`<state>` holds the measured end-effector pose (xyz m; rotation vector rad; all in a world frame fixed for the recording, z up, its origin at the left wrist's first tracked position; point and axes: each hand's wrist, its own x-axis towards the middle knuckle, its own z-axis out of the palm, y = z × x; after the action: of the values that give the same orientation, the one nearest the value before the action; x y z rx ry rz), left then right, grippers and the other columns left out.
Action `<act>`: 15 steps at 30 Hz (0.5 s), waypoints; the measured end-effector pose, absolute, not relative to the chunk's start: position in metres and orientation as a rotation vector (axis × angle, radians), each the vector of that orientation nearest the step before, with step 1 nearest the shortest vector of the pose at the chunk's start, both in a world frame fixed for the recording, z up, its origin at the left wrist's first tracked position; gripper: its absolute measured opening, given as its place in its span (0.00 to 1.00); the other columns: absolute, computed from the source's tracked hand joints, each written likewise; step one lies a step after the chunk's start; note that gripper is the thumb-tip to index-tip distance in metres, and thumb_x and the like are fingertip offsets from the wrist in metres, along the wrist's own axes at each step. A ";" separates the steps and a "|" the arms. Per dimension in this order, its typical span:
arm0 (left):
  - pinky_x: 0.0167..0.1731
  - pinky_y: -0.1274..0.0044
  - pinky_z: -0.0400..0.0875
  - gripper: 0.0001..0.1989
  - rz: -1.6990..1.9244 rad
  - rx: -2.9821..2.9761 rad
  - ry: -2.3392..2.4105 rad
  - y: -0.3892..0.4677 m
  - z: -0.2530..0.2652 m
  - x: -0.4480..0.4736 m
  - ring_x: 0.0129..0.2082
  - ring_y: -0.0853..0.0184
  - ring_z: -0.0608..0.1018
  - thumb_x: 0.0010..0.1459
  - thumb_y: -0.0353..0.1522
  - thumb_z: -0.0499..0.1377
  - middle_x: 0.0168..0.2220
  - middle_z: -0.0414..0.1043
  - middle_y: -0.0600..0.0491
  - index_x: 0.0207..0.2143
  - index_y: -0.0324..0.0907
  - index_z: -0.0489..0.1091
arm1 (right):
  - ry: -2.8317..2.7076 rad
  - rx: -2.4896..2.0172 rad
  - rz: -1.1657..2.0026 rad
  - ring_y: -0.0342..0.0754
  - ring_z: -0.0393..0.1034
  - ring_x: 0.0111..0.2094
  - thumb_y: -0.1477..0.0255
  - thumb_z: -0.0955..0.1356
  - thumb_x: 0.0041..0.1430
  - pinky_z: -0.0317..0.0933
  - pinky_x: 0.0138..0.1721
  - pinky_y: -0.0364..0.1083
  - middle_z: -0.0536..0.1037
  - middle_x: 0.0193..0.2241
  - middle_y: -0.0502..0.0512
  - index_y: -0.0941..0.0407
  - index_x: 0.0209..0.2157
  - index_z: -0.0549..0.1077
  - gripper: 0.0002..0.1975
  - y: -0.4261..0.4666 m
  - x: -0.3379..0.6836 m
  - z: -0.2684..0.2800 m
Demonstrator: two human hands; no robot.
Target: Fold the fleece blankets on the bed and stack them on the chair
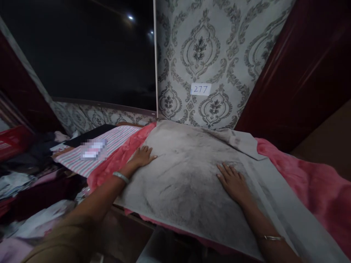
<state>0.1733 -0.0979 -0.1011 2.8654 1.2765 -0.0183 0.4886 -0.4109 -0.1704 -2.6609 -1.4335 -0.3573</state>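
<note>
A large grey cloth (178, 175), smudged and slightly creased, lies spread over a table. My left hand (142, 156) rests flat near its left edge, fingers apart, with a bracelet on the wrist. Toward the right side, my right hand (233, 180) lies palm down on the same cloth with its fingers spread. Beyond that hand, a corner of the cloth (245, 144) is folded over. Under the grey cloth, a pink plush blanket (304, 179) shows at the left, right and front edges. Neither hand grips anything.
Left of the blanket lies a striped cloth (109, 148) with a blurred-out item on it. Heaped clothes (41, 219) fill the lower left. A large television (95, 54) and patterned wall (201, 36) stand behind, with a 277 label (200, 89). Dark red panels flank them.
</note>
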 end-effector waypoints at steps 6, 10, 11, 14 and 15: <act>0.68 0.54 0.43 0.36 0.115 2.873 1.160 -0.150 -0.120 0.108 0.73 0.54 0.48 0.67 0.51 0.43 0.73 0.45 0.42 0.71 0.42 0.51 | -1.437 -2.625 -0.382 0.59 0.53 0.68 0.59 0.53 0.70 0.51 0.64 0.65 0.59 0.69 0.54 0.48 0.68 0.61 0.28 -0.413 0.491 -0.174; 0.66 0.54 0.51 0.34 0.240 2.727 1.309 -0.163 -0.129 0.078 0.72 0.52 0.51 0.67 0.49 0.44 0.73 0.44 0.42 0.70 0.43 0.54 | -1.432 -2.623 -0.395 0.60 0.54 0.68 0.58 0.52 0.71 0.53 0.63 0.65 0.61 0.68 0.55 0.48 0.67 0.62 0.29 -0.414 0.489 -0.173; 0.66 0.55 0.54 0.34 0.300 2.691 1.366 -0.164 -0.130 0.073 0.71 0.52 0.55 0.67 0.48 0.45 0.72 0.48 0.40 0.69 0.41 0.55 | -1.431 -2.620 -0.404 0.59 0.54 0.68 0.58 0.52 0.71 0.53 0.63 0.65 0.61 0.68 0.55 0.49 0.67 0.62 0.29 -0.415 0.488 -0.173; 0.62 0.61 0.62 0.34 0.541 2.553 1.516 -0.159 -0.127 0.064 0.65 0.52 0.66 0.63 0.46 0.51 0.66 0.62 0.38 0.66 0.36 0.60 | -1.425 -2.624 -0.402 0.59 0.54 0.68 0.58 0.51 0.71 0.53 0.63 0.64 0.61 0.68 0.55 0.49 0.67 0.62 0.29 -0.415 0.487 -0.170; 0.60 0.63 0.66 0.33 0.612 2.484 1.552 -0.156 -0.124 0.063 0.62 0.52 0.70 0.62 0.45 0.53 0.63 0.66 0.38 0.64 0.35 0.62 | -1.423 -2.632 -0.388 0.59 0.54 0.68 0.58 0.51 0.71 0.53 0.63 0.64 0.61 0.69 0.55 0.49 0.67 0.61 0.29 -0.415 0.486 -0.169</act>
<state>0.0627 -0.1563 -0.1244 2.4843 1.5519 0.6118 0.4862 -0.4154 -0.1688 -2.6321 -1.4226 -0.3879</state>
